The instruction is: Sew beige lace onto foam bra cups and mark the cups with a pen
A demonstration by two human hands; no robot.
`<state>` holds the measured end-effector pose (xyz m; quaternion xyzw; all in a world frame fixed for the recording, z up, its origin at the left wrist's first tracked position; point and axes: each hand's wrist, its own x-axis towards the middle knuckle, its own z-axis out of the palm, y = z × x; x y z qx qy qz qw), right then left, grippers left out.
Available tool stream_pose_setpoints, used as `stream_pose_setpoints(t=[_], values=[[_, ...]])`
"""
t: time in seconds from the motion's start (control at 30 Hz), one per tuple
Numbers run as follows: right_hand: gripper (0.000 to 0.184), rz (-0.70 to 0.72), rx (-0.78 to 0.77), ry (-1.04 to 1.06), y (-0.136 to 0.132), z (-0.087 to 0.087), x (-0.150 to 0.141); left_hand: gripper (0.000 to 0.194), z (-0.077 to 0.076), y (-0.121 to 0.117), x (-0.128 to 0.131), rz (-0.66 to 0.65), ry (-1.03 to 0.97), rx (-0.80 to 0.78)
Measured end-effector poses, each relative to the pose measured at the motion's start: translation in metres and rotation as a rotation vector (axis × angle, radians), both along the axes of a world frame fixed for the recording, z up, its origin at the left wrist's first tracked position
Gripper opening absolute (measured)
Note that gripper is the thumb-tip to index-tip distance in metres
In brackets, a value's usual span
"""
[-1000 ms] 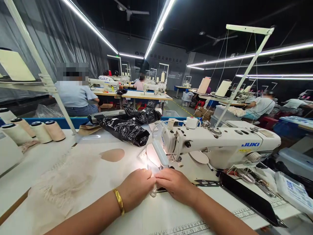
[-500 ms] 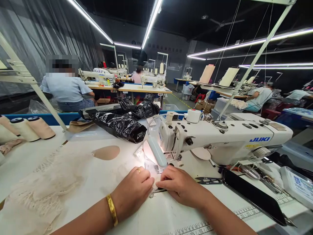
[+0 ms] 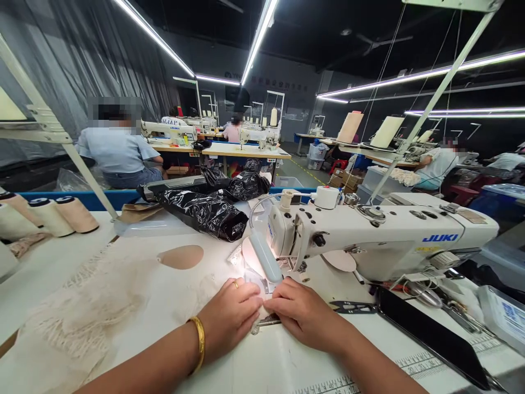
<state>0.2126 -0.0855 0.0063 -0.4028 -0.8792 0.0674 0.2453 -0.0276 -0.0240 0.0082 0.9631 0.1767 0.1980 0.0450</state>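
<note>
My left hand and my right hand rest side by side on the white table, just in front of the needle of a white JUKI sewing machine. Both have their fingers curled down and pressed together on a small piece lit by the machine's lamp; I cannot make out what it is. A thin metal tool pokes out between the two hands. My left wrist wears a gold bangle, and a ring is on one finger.
Cream lace fabric lies at the left, with a tan oval pad beyond it. Thread cones lie at the far left, black plastic bags behind. Thread snips and a black strip lie right. Other people sew at tables behind.
My hands have stayed in front of the needle with small shifts of the fingers. The camera tipped down a little, then barely moved.
</note>
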Motion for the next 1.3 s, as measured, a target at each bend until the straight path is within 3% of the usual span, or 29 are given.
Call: stream_pose_setpoints(t=[0.43, 0.97, 1.3], values=[[0.026, -0.165, 0.051, -0.037, 0.005, -0.007, 0.0, 0.02, -0.014, 0.026, 0.016, -0.06, -0.07, 0.055], [0.029, -0.231, 0.075, -0.041, 0.009, -0.017, 0.002, 0.021, -0.002, 0.043, 0.02, -0.119, -0.033, 0.043], [0.027, -0.228, 0.044, 0.044, 0.01, -0.021, 0.003, 0.013, -0.005, 0.047, 0.024, 0.03, 0.008, 0.071]])
